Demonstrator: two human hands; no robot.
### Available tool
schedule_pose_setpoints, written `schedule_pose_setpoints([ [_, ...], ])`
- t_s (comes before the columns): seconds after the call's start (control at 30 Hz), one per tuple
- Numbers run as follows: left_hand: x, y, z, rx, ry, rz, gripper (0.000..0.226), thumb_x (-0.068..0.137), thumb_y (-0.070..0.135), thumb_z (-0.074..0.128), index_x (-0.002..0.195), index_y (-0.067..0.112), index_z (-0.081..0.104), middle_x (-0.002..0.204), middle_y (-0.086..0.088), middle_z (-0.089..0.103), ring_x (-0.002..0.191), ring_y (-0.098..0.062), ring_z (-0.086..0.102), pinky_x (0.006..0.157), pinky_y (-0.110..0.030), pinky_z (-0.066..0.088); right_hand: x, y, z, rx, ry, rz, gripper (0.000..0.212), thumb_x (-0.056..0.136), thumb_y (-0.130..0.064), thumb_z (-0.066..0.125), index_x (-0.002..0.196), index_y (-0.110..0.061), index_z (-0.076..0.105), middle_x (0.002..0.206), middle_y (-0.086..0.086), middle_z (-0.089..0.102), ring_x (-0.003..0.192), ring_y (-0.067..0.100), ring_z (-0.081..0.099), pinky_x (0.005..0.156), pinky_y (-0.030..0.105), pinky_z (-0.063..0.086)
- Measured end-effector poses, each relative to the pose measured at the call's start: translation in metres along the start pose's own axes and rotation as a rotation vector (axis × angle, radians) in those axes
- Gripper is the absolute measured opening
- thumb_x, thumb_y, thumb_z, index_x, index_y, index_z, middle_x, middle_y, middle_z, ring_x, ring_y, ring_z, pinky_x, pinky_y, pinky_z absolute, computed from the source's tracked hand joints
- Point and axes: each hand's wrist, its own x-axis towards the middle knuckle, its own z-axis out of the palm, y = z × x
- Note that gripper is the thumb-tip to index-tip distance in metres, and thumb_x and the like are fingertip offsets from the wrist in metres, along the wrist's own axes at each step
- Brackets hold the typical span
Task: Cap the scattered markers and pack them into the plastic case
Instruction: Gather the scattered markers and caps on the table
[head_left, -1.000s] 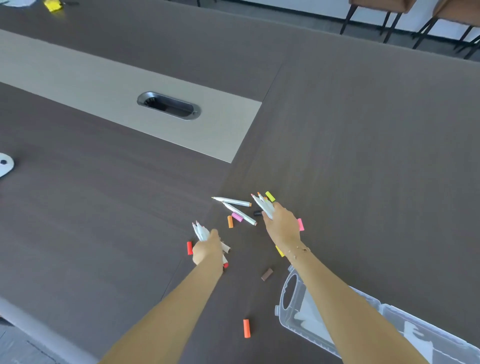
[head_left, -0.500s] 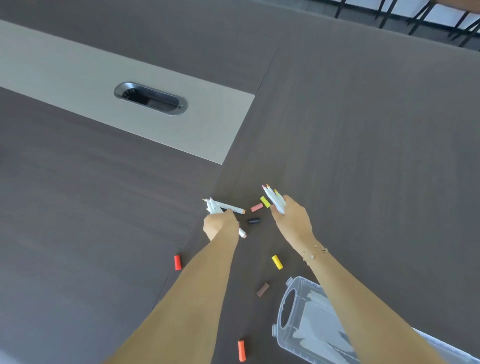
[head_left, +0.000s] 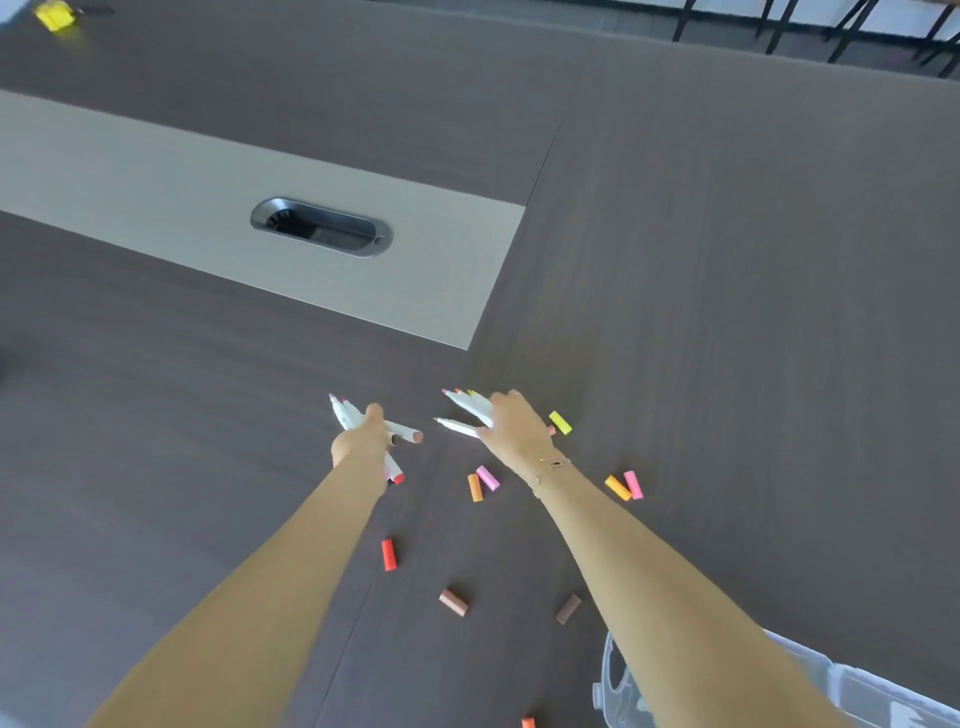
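Both hands have moved apart since before. Left hand (head_left: 363, 441) grips a bundle of uncapped markers (head_left: 345, 415); right hand (head_left: 514, 428) grips another bundle (head_left: 470, 408). Caps (head_left: 483, 483) lie scattered on the table (head_left: 727, 312); the case (head_left: 883, 696) sits bottom right.

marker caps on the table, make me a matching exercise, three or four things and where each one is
Things:
1. yellow cap
2. red cap
3. plastic case
4. cable grommet

Places:
A. in the light table strip
B. bottom edge, under the right forearm
C. just right of the right hand
D. between the forearms, nearer the left one

Pairs: 1-C, 2-D, 3-B, 4-A
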Motion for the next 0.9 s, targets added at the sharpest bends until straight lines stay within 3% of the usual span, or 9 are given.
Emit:
schedule_pose_setpoints([
  [0.1, 0.013, -0.005, -0.017, 0.232, 0.081, 0.121, 0.027, 0.087, 0.031, 0.048, 0.083, 0.005, 0.051, 0.065, -0.006, 0.047, 0.059, -0.024, 0.046, 0.065, -0.029, 0.038, 0.007, -0.015, 0.018, -0.099, -0.013, -0.018, 0.023, 0.089, -0.005, 0.051, 0.111, -0.002, 0.051, 0.115, 0.014, 0.051, 0.100, 0.029, 0.056, 0.077, 0.035, 0.045],
  [0.2, 0.021, -0.013, -0.019, 0.361, 0.116, 0.295, 0.021, 0.088, 0.026, 0.049, 0.091, 0.006, 0.047, 0.073, -0.009, 0.054, 0.062, -0.024, 0.050, 0.057, -0.029, 0.035, 0.008, -0.022, 0.027, -0.228, 0.001, -0.013, 0.029, 0.086, -0.006, 0.056, 0.114, -0.003, 0.049, 0.117, 0.012, 0.052, 0.105, 0.026, 0.056, 0.078, 0.032, 0.047],
  [0.3, 0.024, -0.019, -0.013, 0.497, 0.118, 0.494, 0.021, 0.085, 0.024, 0.051, 0.091, 0.004, 0.047, 0.092, -0.014, 0.057, 0.071, -0.031, 0.053, 0.056, -0.032, 0.040, 0.003, -0.022, 0.025, -0.292, 0.038, -0.029, 0.029, 0.085, -0.018, 0.060, 0.108, -0.006, 0.049, 0.108, 0.009, 0.057, 0.098, 0.025, 0.059, 0.068, 0.029, 0.041],
  [0.4, 0.021, -0.021, -0.001, 0.561, 0.021, 0.639, 0.017, 0.082, 0.019, 0.051, 0.094, 0.007, 0.047, 0.079, -0.013, 0.064, 0.069, -0.034, 0.060, 0.054, -0.035, 0.046, -0.008, -0.016, 0.013, -0.195, 0.147, -0.041, 0.020, 0.086, -0.024, 0.056, 0.093, -0.012, 0.041, 0.085, 0.005, 0.053, 0.077, 0.024, 0.052, 0.060, 0.028, 0.034],
  [0.5, 0.012, -0.018, 0.010, 0.623, -0.015, 0.801, 0.015, 0.084, 0.016, 0.051, 0.098, 0.017, 0.045, 0.067, -0.008, 0.057, 0.056, -0.031, 0.054, 0.049, -0.033, 0.046, -0.027, 0.001, -0.002, 0.180, 0.254, -0.030, 0.019, 0.085, -0.018, 0.056, 0.089, -0.014, 0.038, 0.074, 0.000, 0.049, 0.065, 0.019, 0.044, 0.052, 0.026, 0.031],
  [0.6, 0.006, -0.017, 0.016, 0.507, -0.140, 1.027, 0.013, 0.087, 0.019, 0.059, 0.098, 0.016, 0.054, 0.074, 0.000, 0.058, 0.066, -0.021, 0.055, 0.062, -0.032, 0.046, -0.058, 0.028, -0.011, 0.568, 0.406, 0.057, 0.017, 0.085, -0.011, 0.059, 0.088, -0.020, 0.045, 0.066, -0.006, 0.049, 0.054, 0.010, 0.042, 0.048, 0.016, 0.031],
  [0.7, 0.001, -0.021, 0.025, 0.236, -0.222, 0.958, 0.012, 0.084, 0.024, 0.066, 0.080, 0.024, 0.054, 0.069, 0.017, 0.056, 0.066, -0.002, 0.052, 0.062, -0.015, 0.041, -0.081, 0.060, -0.010, 0.747, 0.643, 0.230, 0.021, 0.088, -0.014, 0.061, 0.080, -0.027, 0.045, 0.061, -0.006, 0.049, 0.050, 0.009, 0.041, 0.052, 0.018, 0.036],
  [0.8, 0.006, -0.024, 0.044, 0.079, -0.126, 0.905, 0.032, 0.085, 0.016, 0.066, 0.067, 0.030, 0.044, 0.061, 0.017, 0.048, 0.059, -0.001, 0.045, 0.055, -0.008, 0.036, -0.087, 0.085, -0.005, 0.881, 0.834, 0.373, 0.022, 0.088, -0.017, 0.062, 0.077, -0.024, 0.045, 0.066, -0.003, 0.056, 0.060, 0.018, 0.053, 0.056, 0.018, 0.044],
  [0.9, 0.012, -0.024, 0.066, -0.004, 0.008, 0.923, 0.041, 0.083, 0.013, 0.068, 0.064, 0.030, 0.036, 0.062, 0.011, 0.039, 0.056, -0.006, 0.040, 0.053, -0.009, 0.034, -0.085, 0.091, 0.004, 0.909, 0.855, 0.379, 0.028, 0.086, -0.009, 0.063, 0.071, -0.023, 0.043, 0.063, -0.005, 0.052, 0.057, 0.011, 0.049, 0.054, 0.013, 0.043],
])
